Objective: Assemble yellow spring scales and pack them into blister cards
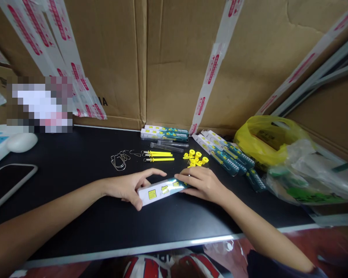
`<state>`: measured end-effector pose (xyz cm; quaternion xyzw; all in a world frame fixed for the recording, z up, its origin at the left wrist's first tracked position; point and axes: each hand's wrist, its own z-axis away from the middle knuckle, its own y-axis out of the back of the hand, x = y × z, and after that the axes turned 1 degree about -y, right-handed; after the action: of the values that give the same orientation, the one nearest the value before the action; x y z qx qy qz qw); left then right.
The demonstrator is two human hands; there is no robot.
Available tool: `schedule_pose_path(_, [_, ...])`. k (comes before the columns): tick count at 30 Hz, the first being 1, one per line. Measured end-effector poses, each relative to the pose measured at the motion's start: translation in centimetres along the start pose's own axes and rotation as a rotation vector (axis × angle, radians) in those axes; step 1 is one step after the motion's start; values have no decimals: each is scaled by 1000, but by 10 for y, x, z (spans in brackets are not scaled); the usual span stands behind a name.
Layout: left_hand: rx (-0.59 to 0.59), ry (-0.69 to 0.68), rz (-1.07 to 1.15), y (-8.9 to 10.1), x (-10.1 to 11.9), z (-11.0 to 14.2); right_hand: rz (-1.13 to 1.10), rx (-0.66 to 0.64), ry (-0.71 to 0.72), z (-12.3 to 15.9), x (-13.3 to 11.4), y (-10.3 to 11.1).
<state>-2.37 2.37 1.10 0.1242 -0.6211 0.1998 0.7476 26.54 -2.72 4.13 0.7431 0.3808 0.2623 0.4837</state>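
A slim white and dark-green printed box [159, 191] lies across the space between my two hands, just above the black tabletop. My left hand [127, 186] grips its white end, thumb in front and index finger stretched along the far side. Around the green end, the fingers of my right hand [204, 183] are wrapped, hiding part of the print. Beyond the box are several yellow sticks with metal tips [160, 154], a loose group of metal hooks [119, 160] and a pile of small yellow plastic pieces [196, 157]. Clear narrow tubes [169, 146] rest behind the sticks.
Similar boxes are stacked at the back [164, 133], and more boxes [220, 151] lie fanned out at the right. Yellow and clear plastic bags [266, 141] sit at the right edge. On the left are a phone [10, 183] and a white device [11, 143]. Taped cardboard [174, 77] stands behind.
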Motion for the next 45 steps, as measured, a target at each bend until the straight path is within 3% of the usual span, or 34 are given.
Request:
schedule_pose_path(3, [-141, 185, 30, 1, 3, 3, -18, -22, 24, -1, -3, -2])
schedule_pose_path(6, [-168, 153, 148, 4, 4, 1, -18, -29, -5, 0, -2, -5])
schedule_pose_path(10, [37, -35, 188, 7, 0, -5, 36, 24, -97, 2, 7, -6])
schedule_pose_path(16, [331, -120, 261, 13, -4, -10, 141, 34, -285, 7, 27, 11])
schedule_pose_path(20, [469, -197, 322, 17, -4, -13, 215, 135, -434, 17, 47, 22])
schedule_pose_path(26, [537, -249, 360, 16, -3, -15, 149, 222, -501, 21, 52, 17])
schedule_pose_path(32, [550, -253, 350, 14, -5, -16, -38, 203, -481, 17, 45, 5])
schedule_pose_path(40, [650, -218, 242, 9, -10, -20, 70, 111, -410, 17, 45, 4])
schedule_pose_path(45, [668, -272, 296, 6, -10, -20, 95, 77, -395, 17, 44, 1])
